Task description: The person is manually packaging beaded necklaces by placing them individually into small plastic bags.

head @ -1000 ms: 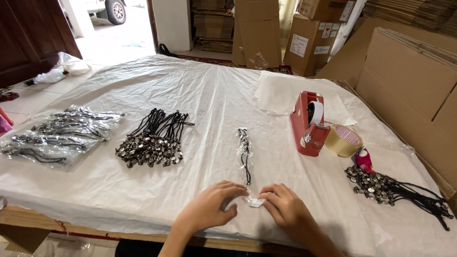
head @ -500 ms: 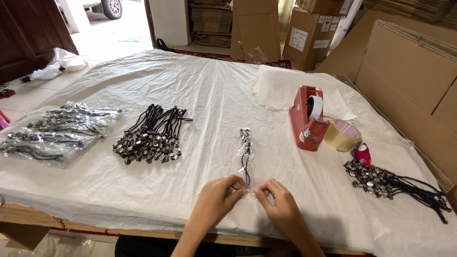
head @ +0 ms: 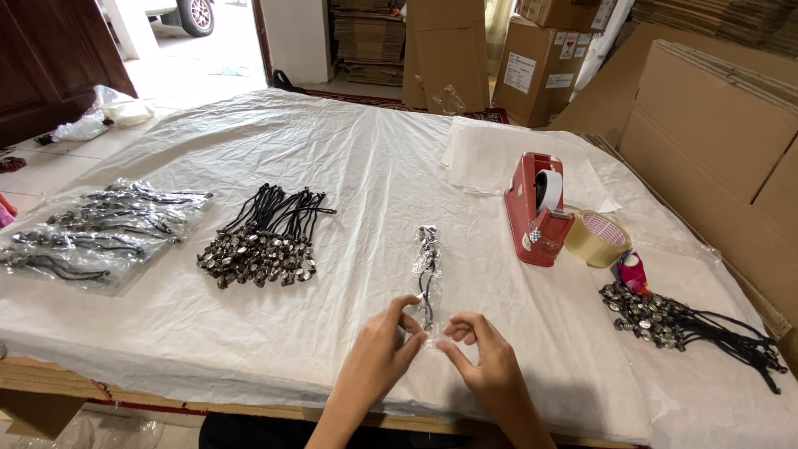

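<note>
Fingers (head: 416,320) of both hands pinch the near end of the clear sleeve (head: 428,274), which holds a black cord piece and lies flat on the worktop (head: 349,166). Best to keep the sleeve taut and edges aligned while closing that end.

Item: person's own body, head-camera view, entering the frame from 6 o'clock.

- Left hand (head: 384,347): bare, no glove, no ring, no watch or band at the wrist. Fingers (head: 405,303) slender, nails short and unpainted.
- Left forearm: bare along its whole visible length, no sleeve or cuff in view.
- Right hand (head: 486,359): bare, no glove, no ring, no wrist strap. Fingers (head: 462,318) slender, nails short and plain.
- Right forearm: bare to the frame edge, no sleeve showing.
- Clothing: a dark patch at 6 o'clock below the forearms, too cut off to tell what it is.
</note>
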